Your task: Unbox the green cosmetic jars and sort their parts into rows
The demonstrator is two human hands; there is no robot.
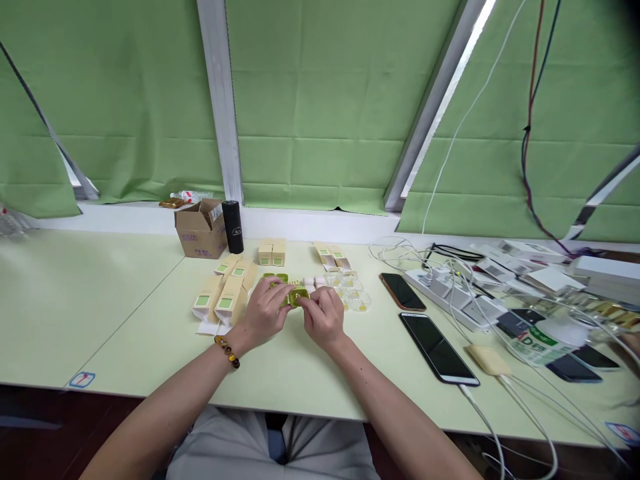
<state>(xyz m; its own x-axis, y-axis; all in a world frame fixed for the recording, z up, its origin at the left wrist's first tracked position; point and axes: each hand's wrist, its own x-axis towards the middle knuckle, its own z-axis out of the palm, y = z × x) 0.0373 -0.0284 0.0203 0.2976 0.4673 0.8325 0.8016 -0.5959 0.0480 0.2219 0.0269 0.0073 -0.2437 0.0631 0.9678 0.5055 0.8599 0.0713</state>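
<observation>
Both hands [295, 312] around small gold box [297, 296]

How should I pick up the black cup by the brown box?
Grip the black cup around its middle, coming from the right side. It stands upright, tall and round, so fingers can wrap it. The brown box sits close on its left, blocking that side.

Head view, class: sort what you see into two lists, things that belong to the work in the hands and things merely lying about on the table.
In the work:
left hand and right hand, both gripping the small gold-green item
cream-and-green boxes beside them
clear plastic trays

Lying about:
two phones
power strip with cables
black cylinder
open cardboard box
</observation>
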